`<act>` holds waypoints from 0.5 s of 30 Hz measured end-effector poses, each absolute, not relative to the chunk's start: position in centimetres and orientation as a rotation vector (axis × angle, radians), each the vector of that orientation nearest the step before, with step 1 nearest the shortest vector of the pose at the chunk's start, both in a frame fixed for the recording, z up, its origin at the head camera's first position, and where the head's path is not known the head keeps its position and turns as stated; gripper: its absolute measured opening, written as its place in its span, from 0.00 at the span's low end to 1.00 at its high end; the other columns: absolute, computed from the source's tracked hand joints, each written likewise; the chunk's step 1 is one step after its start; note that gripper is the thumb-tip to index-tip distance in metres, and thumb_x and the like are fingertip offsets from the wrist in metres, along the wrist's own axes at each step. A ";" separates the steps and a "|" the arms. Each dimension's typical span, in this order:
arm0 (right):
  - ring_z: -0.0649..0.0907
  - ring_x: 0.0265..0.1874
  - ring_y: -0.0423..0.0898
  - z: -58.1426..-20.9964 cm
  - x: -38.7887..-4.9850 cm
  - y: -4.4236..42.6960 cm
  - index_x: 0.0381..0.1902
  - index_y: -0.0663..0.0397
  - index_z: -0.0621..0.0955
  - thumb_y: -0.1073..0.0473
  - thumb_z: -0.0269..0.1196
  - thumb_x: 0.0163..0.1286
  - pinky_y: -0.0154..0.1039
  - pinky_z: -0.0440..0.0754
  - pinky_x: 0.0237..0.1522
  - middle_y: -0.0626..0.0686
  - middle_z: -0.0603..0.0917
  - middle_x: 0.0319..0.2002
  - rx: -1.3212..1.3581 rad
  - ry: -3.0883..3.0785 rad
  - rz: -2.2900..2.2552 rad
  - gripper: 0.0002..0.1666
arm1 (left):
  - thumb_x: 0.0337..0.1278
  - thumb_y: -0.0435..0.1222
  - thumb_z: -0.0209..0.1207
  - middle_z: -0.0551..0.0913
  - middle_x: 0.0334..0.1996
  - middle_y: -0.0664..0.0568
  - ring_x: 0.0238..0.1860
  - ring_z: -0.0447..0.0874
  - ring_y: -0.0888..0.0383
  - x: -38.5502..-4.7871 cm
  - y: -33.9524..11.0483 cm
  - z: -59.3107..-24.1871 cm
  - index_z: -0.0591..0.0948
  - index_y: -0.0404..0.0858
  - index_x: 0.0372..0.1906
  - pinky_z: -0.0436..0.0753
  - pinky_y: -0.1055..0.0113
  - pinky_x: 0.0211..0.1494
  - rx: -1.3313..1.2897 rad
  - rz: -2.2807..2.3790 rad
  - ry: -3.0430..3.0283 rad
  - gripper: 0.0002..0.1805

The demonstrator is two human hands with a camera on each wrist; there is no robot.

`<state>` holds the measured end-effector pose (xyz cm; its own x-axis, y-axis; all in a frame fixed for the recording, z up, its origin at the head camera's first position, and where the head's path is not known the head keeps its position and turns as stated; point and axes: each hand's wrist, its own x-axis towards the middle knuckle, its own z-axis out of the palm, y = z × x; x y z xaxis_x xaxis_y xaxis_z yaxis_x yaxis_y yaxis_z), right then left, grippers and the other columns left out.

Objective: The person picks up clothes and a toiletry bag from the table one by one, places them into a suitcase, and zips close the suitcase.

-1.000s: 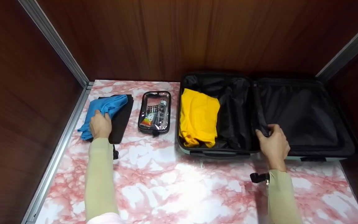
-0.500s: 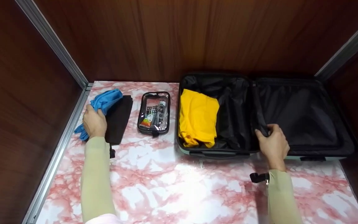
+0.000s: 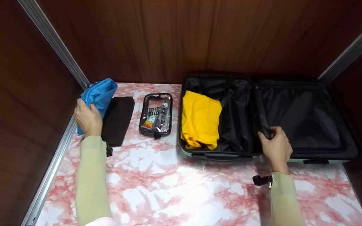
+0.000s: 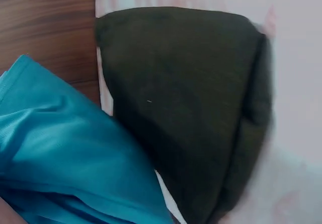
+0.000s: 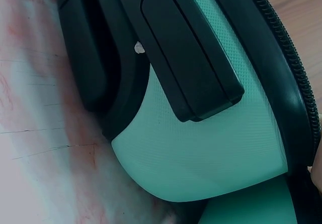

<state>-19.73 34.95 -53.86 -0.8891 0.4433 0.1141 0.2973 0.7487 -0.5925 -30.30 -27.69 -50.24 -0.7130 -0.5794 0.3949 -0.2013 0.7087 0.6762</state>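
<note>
My left hand (image 3: 88, 118) grips a folded blue garment (image 3: 101, 94), which is lifted at the far left of the table. Beside it a folded dark garment (image 3: 117, 121) lies flat; in the left wrist view the blue cloth (image 4: 75, 143) covers its lower left side. A suitcase (image 3: 223, 155) lies spread open on the right, with a folded yellow garment (image 3: 201, 119) in its left half. At the middle seam of the suitcase my right hand (image 3: 276, 147) pinches the black lining flap (image 3: 263, 116). The right wrist view shows the suitcase's mint-green shell (image 5: 201, 158) and black side handle.
A clear zip pouch (image 3: 156, 114) with tubes inside lies between the dark garment and the suitcase. Brown wood-grain panels (image 3: 156, 40) stand behind and at both sides. A metal rail (image 3: 55, 166) runs along the left edge of the marbled table (image 3: 168, 188).
My left hand has lifted the blue garment off the dark one and moved it left and away, toward the corner. The right hand stays at the suitcase flap.
</note>
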 end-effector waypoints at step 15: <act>0.79 0.48 0.62 -53.8 -19.8 35.0 0.64 0.54 0.76 0.33 0.62 0.70 0.63 0.73 0.50 0.59 0.80 0.49 -0.594 -2.717 0.853 0.38 | 0.74 0.36 0.55 0.80 0.56 0.32 0.59 0.75 0.34 -30.8 -25.9 -48.1 0.73 0.25 0.60 0.68 0.47 0.66 0.460 -0.852 -2.262 0.20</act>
